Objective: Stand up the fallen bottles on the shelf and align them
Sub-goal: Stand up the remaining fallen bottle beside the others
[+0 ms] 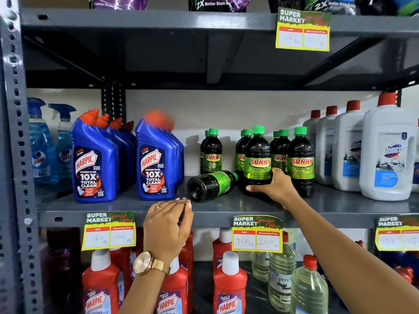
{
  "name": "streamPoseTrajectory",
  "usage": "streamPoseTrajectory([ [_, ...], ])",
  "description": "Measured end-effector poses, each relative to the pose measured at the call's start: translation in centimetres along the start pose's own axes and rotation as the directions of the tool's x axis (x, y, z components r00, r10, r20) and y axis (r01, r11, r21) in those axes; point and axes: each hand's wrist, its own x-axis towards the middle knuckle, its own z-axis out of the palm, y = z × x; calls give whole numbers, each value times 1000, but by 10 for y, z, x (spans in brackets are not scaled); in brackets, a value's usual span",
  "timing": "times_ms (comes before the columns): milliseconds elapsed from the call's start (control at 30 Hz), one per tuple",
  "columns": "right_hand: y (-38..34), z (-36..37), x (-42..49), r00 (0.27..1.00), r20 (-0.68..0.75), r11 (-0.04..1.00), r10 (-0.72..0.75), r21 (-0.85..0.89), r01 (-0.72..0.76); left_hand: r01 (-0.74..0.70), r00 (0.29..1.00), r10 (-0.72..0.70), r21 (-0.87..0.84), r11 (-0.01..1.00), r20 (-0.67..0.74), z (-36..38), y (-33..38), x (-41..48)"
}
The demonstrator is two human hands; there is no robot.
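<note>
Right hand [275,186] wraps the lower body of an upright dark plastic bottle with green cap and green-yellow "SUNNY" label [257,160], thumb across its front near the base, fingers round the right side. Left hand [169,220] rests on the front edge of the grey metal shelf [127,217], fingers together and curled, gripping nothing as far as I can tell.

One matching dark bottle lies on its side [210,184] on the same shelf, base toward the camera, cap pointing back-right, just beside the held bottle. Other Sunny bottles stand behind and to the right [301,162].

Risks: sliding the held bottle left could nudge the fallen one and roll it toward the shelf lip. The low grip leaves it top-heavy, so it could tip into the neighbours. The blue Harpic bottle [156,159] stands near the roll path.
</note>
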Motion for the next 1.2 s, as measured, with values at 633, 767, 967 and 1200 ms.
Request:
streamPoseTrajectory([
  [633,-109,45,-40,901,334,960,277,-135,-245,-136,991,135,168,976,20,-2,-6,4],
  [767,-110,68,-19,851,382,932,361,-131,-337,-159,987,160,178,971,5,0,-9,3],
  [967,-98,76,-15,824,352,872,444,42,-488,-138,990,140,131,982,-4,2,-9,3],
  [1200,-82,73,-31,973,13,918,229,329,-221,-75,997,77,78,994,-12,2,-7,2],
])
